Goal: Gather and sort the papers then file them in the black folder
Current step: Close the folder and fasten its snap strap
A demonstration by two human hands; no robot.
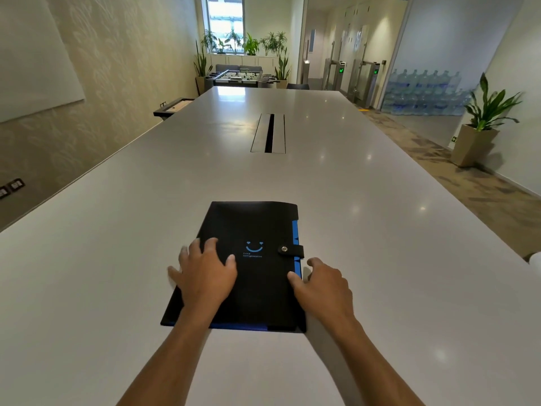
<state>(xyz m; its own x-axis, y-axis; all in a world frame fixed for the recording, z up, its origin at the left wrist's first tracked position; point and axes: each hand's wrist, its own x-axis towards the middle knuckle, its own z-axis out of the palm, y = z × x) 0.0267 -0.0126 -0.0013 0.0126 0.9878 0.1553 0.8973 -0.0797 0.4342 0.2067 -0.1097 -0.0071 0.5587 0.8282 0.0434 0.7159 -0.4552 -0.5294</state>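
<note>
The black folder [251, 230] lies closed on the white table [380, 230], its strap snapped over the right edge, a blue smiley on the cover and blue dividers showing at the right and bottom edges. My left hand [205, 273] rests flat on the cover's left part, fingers spread. At the folder's right edge sits my right hand [322, 285]: the thumb touches the cover, the fingers curl beside the edge. No loose papers show.
A cable slot [269, 133] is set into the table's middle, farther away. Something white [535, 260] peeks in at the right table edge. A potted plant [480, 133] stands on the floor to the right.
</note>
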